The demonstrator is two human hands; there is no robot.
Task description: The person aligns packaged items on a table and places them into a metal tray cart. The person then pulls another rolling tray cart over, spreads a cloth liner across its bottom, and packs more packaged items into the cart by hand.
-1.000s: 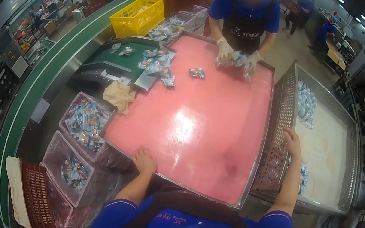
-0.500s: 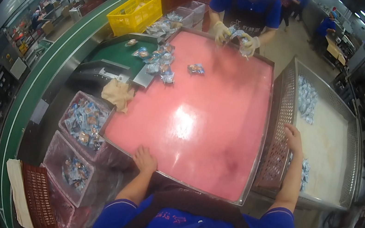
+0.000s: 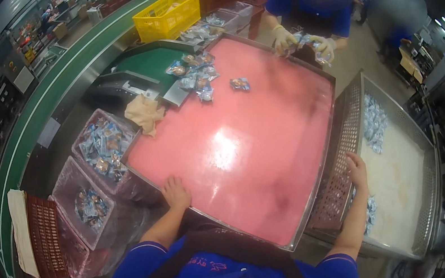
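My left hand point(image 3: 176, 192) lies with spread fingers on the near left edge of the pink tabletop point(image 3: 223, 181), holding nothing. My right hand point(image 3: 357, 168) is at the perforated rim of a large tray point(image 3: 405, 187) to the right, fingers loosely apart and nothing seen in them. Blue-and-clear wrapped packets point(image 3: 374, 126) lie in that tray, and more packets point(image 3: 371, 215) are partly hidden by my right forearm. One wrapped packet point(image 3: 239, 83) lies alone on the tabletop. A pile of packets point(image 3: 193, 75) sits by the green chute.
Across the table, a co-worker's gloved hands point(image 3: 303, 45) hold several packets. Plastic-lined bins point(image 3: 79, 213) with packets stand at left, beside a red crate point(image 3: 47, 237). A tan cloth point(image 3: 145, 114) hangs on the table edge. Behind are a yellow crate point(image 3: 167, 19) and green conveyor point(image 3: 61, 65).
The co-worker's gloved hands, with the packets, have moved to the right, toward the large tray. My own hands stay where they were.
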